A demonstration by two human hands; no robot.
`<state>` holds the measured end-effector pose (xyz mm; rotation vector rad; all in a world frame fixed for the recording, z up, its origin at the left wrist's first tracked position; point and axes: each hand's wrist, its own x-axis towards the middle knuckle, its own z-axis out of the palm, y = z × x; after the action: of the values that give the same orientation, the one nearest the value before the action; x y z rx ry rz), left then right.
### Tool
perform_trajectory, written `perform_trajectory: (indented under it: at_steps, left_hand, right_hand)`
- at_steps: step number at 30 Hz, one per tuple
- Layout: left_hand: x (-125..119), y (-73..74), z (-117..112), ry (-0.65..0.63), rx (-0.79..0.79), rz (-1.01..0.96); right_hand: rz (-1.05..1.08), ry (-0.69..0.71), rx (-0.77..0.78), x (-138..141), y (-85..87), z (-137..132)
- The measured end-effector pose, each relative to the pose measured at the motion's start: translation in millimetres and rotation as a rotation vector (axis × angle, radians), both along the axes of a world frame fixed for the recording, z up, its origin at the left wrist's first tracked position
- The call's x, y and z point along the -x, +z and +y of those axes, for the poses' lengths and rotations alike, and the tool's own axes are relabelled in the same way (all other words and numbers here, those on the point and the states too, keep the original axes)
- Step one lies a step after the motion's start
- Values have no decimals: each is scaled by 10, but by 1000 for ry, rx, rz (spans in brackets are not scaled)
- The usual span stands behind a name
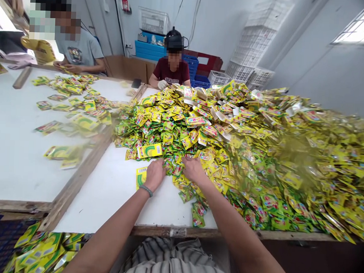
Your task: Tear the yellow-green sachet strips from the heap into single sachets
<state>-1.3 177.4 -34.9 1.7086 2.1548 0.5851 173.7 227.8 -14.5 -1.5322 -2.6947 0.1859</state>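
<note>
A huge heap of small yellow-green sachets (247,146) covers the right side of the white table (108,193). My left hand (154,174) lies knuckles-up at the heap's near left edge, fingers curled down onto the sachets, with a yellow card (141,176) partly under it. A bracelet sits on that wrist. My right hand (193,168) rests a little to the right, fingers bent into the pile. What either hand holds is hidden by the fingers and the sachets.
A second white table (14,146) on the left carries scattered sachets (72,105). Two other people sit at the far side, one at the far left (77,49), one at centre (172,70). Stacked white crates (257,39) stand by the back wall. A bin of yellow cards (37,251) is at lower left.
</note>
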Motion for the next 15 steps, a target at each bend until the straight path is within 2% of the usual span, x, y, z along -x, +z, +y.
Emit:
perform_trajectory:
  at_steps: [3, 5, 11, 15]
  left_hand:
    - [30, 13, -77, 17, -53, -167]
    - [73, 14, -158, 45, -89, -300]
    - [133, -34, -411, 108, -142, -797]
    - [57, -27, -552, 161, -153, -1041]
  right_hand:
    - [29, 20, -10, -24, -22, -51]
    - [121, -2, -29, -77, -34, -96]
    - [672, -186, -243, -135, -59, -306]
    - [704, -269, -272, -95, -76, -449]
